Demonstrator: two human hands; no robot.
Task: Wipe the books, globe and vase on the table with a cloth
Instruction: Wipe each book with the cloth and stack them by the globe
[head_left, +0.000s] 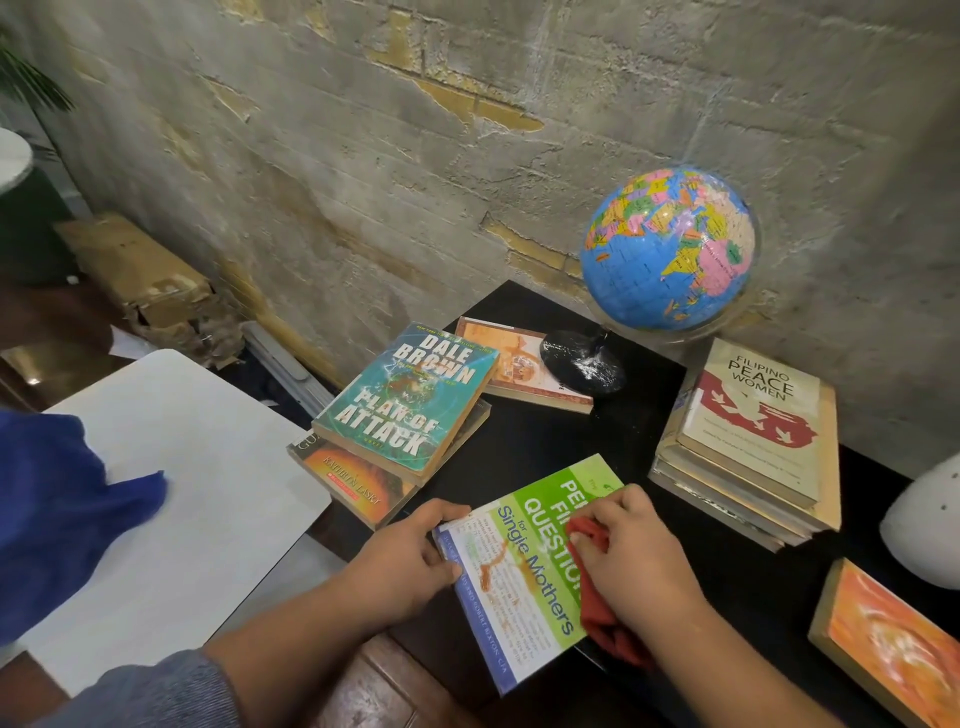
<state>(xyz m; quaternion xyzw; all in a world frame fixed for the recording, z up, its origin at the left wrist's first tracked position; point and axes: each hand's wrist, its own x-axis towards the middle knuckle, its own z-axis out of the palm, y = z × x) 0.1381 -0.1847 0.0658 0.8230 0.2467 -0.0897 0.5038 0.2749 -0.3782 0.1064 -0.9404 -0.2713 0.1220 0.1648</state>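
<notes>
Head view: a green-and-white book (524, 566) lies at the near edge of the black table (524, 436). The right hand (631, 558) presses a bunched red cloth (605, 608) onto its cover; the left hand (410, 558) pinches its corner, fingers curled. Judging by this, wiping is at an early stage: the book piles, globe (669, 248) and vase (927, 525) look untouched. The vase is cut off at the frame edge.

Just one head cam, looking steeply down and forward, close over the black tabletop (545, 441), rough concrete wall (415, 156) right behind it.
</notes>
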